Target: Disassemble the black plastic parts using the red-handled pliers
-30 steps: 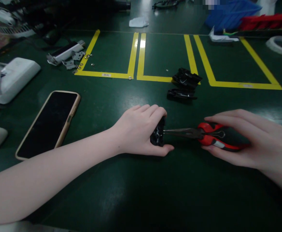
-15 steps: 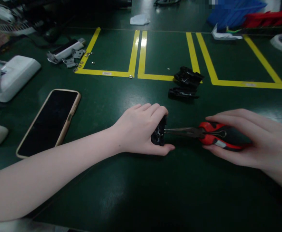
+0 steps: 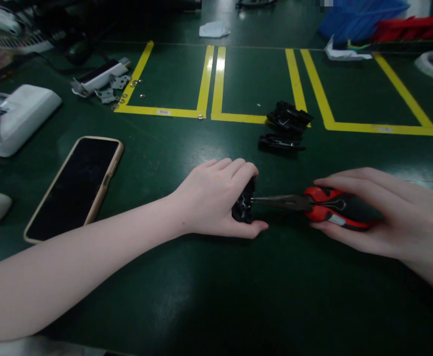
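Gripping a black part point(image 3: 243, 205) at mid-frame, with pliers point(image 3: 315, 203) aimed at it from the right.
Clasping the part in the left hand point(image 3: 216, 200), with fingers wrapped over the far side and thumb along the near side; holding the pliers by both red handles in the right hand point(image 3: 390, 212), right of centre. Lined up at the part's right end with the metal tips, though impossible to tell whether biting or merely touching. Probably light and stiff, likely moulded plastic, perhaps smooth enough to twist under a pull and brittle at thin edges; best held by the body, clear of the tips. Likely heavier in the pliers, best taken well back on the grips. Farther off, above and right of centre: dark pieces point(image 3: 288, 118) on the green surface point(image 3: 201, 291), partly over yellow tape point(image 3: 238, 117).
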Demonstrator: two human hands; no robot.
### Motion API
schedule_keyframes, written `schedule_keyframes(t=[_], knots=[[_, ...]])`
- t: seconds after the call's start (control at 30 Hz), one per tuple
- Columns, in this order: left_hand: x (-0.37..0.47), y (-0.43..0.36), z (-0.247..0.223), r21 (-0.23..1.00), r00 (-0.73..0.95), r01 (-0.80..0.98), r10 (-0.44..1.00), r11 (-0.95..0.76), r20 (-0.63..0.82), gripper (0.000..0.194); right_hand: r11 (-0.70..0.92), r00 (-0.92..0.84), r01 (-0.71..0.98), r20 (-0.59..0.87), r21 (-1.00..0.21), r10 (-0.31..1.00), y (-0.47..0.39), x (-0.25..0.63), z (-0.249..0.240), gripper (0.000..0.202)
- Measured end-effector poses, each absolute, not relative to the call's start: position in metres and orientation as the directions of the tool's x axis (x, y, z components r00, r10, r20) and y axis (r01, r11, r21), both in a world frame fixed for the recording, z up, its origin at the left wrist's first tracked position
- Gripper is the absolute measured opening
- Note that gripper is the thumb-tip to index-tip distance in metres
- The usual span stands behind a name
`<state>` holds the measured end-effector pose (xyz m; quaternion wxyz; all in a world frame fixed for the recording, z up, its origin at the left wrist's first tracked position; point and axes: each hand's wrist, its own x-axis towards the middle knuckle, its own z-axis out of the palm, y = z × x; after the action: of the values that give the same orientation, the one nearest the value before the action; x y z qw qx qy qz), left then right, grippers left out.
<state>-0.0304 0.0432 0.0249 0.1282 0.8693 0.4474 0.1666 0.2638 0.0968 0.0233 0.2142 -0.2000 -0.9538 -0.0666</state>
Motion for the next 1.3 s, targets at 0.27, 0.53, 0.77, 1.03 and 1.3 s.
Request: schedule_keyframes(t=[0.27,0.53,0.77,1.03,1.3], knots=[[-0.0311,0.0428,0.0232,0.360,0.545,0.737,0.818,-0.572,0.185,0.064,0.908,-0.820,0.417,0.448,0.040,0.356,0.0958,0.2635,0.0233,0.038],[-0.0312,0.0433,0.0237,0.358,0.548,0.738,0.817,-0.573,0.178,0.066,0.909,-0.812,0.417,0.457,0.018,0.364,0.0958,0.2639,0.0244,0.037],[-0.0312,0.0434,0.0236,0.351,0.546,0.741,0.818,-0.573,0.181,0.065,0.907,-0.821,0.420,0.442,0.040,0.361,0.0963,0.2641,0.0249,0.038],[-0.0308,0.0425,0.0227,0.344,0.546,0.739,0.814,-0.579,0.197,0.065,0.908,-0.822,0.418,0.437,0.029,0.365,0.0951,0.2635,0.0233,0.038],[-0.0313,0.0427,0.0215,0.324,0.562,0.735,0.803,-0.595,0.200,0.066,0.904,-0.823,0.426,0.425,0.024,0.377,0.0956,0.2653,0.0228,0.039]])
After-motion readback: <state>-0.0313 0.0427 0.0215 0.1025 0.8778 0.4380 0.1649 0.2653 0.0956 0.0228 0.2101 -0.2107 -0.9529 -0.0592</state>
